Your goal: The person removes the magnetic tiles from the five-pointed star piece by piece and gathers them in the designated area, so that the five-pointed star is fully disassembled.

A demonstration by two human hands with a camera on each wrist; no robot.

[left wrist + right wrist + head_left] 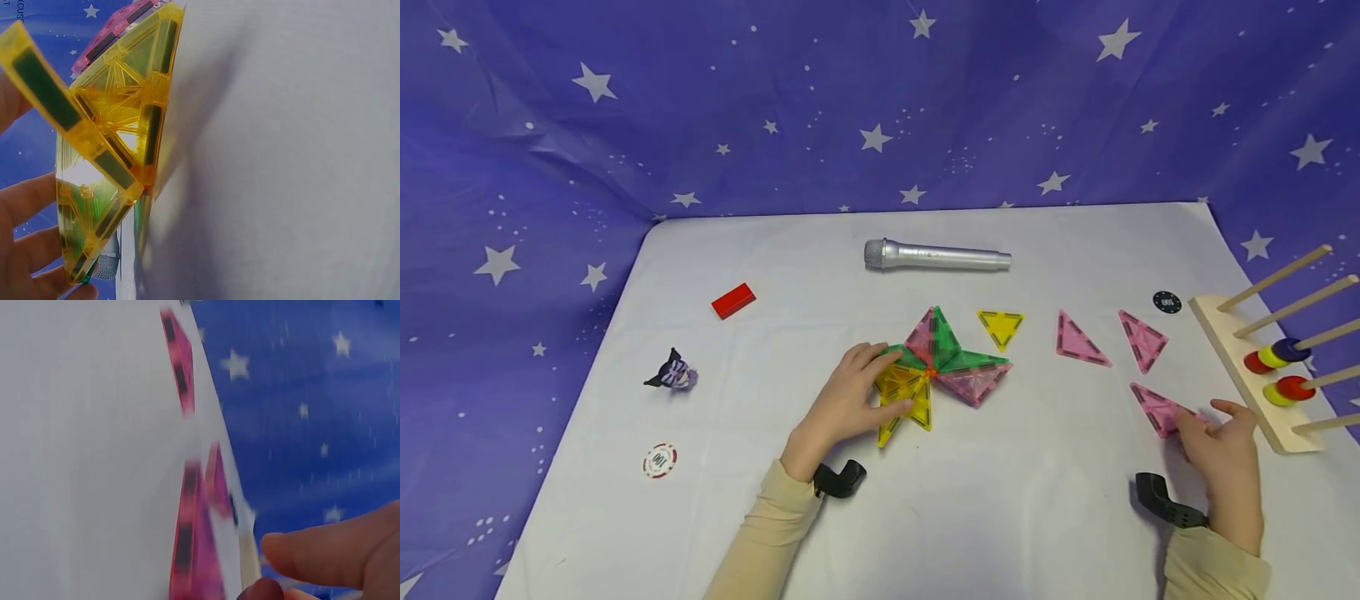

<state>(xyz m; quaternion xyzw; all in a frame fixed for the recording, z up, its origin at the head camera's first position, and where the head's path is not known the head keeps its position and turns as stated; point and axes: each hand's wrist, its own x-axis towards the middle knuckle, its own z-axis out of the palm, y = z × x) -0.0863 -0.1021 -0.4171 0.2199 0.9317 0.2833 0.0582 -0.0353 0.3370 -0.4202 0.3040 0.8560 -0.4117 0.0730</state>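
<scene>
A star of clear magnetic tiles lies mid-table, made of green tiles (pixel 943 337), pink tiles (pixel 973 382) and yellow tiles (pixel 919 410). My left hand (pixel 842 400) grips its left side, fingers at the green and yellow edge, thumb over a yellow tile. In the left wrist view a yellow tile (pixel 53 94) juts out at an angle from the others. On the right, my right hand (pixel 1225 450) is over the corner of a loose pink triangle tile (pixel 1156 408), thumb and forefinger spread apart. That pink tile (pixel 190 544) is blurred in the right wrist view.
Two pink triangles (pixel 1078 342) (pixel 1142 340) and a yellow triangle (pixel 1001 327) lie beyond. A silver microphone (pixel 940 256) lies at the back. At right stands a wooden peg rack (pixel 1247 358), a black chip (pixel 1167 302) near it. Leftward are a red block (pixel 733 301), a small figure (pixel 674 372) and a white chip (pixel 659 460).
</scene>
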